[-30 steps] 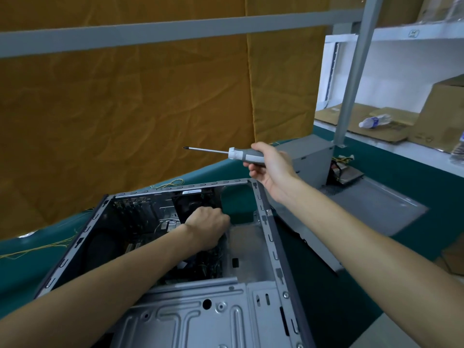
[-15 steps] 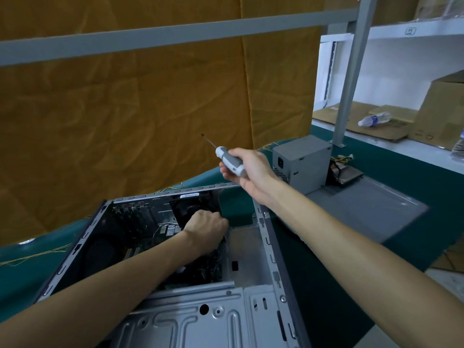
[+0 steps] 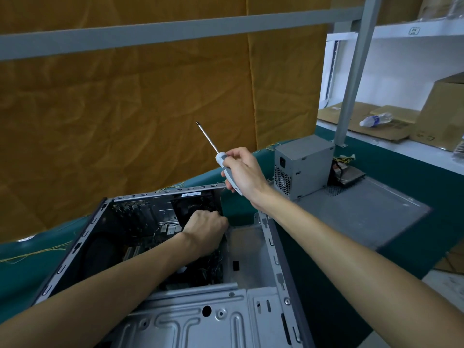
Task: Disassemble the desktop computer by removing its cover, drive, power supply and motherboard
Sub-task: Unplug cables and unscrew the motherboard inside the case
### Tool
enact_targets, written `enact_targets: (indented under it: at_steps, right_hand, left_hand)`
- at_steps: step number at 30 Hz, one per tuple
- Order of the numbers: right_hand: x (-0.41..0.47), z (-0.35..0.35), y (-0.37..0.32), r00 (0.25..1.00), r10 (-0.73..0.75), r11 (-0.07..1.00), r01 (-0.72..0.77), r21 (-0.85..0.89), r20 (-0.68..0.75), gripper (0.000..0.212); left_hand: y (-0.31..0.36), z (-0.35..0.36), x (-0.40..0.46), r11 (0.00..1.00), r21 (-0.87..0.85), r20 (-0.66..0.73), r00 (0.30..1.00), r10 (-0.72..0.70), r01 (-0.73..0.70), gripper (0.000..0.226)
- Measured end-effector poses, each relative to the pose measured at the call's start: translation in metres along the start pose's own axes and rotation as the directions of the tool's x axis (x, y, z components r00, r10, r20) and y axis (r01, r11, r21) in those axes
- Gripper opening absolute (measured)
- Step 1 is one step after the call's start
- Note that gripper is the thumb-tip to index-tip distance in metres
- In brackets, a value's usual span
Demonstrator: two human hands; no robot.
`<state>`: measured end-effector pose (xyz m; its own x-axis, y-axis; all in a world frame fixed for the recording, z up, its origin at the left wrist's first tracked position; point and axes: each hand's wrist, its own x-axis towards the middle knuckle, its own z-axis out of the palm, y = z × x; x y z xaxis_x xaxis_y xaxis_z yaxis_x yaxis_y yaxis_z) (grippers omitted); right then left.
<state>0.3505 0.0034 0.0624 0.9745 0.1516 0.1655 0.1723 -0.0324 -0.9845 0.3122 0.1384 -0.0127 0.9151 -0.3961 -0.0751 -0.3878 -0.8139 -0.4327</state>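
Item: desktop case (image 3: pixel 266 249), open side up on the green bench. Left hand (image 3: pixel 206 229) reached inside, fingers curled over dark parts by the fan; what it gripped could not be told. Right hand (image 3: pixel 244 172) held a screwdriver (image 3: pixel 221 159) aloft, shaft angled up and left, away from the case. The motherboard (image 3: pixel 150 237) lay below and left of the tip. Removed: power supply (image 3: pixel 303 164), standing on the cover (image 3: pixel 364 212).

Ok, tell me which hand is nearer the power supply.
Right. The right hand, gripping the screwdriver, hovers just left of the power supply; the left hand is down inside the case.
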Motion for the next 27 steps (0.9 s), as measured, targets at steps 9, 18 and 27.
enact_targets:
  at_steps: [9, 18, 27]
  right_hand:
    - [-0.005, -0.005, 0.002, 0.993, -0.018, 1.0, 0.016, 0.017, 0.114, 0.011]
    - [-0.019, 0.001, 0.0, 0.908, -0.272, 0.912, 0.349, -0.216, 0.318, 0.005]
    - [-0.021, -0.006, 0.0, 0.935, -0.303, 0.88, 0.349, -0.324, 0.184, 0.022]
  left_hand:
    - [-0.031, -0.024, -0.034, 0.555, -0.822, -0.129, 0.909, -0.397, 0.126, 0.01]
    - [-0.051, -0.051, -0.063, -0.739, -0.646, 0.425, 0.895, -0.138, 0.192, 0.016]
    - [-0.044, -0.046, -0.042, -0.435, -0.898, 0.256, 0.885, -0.389, 0.069, 0.021]
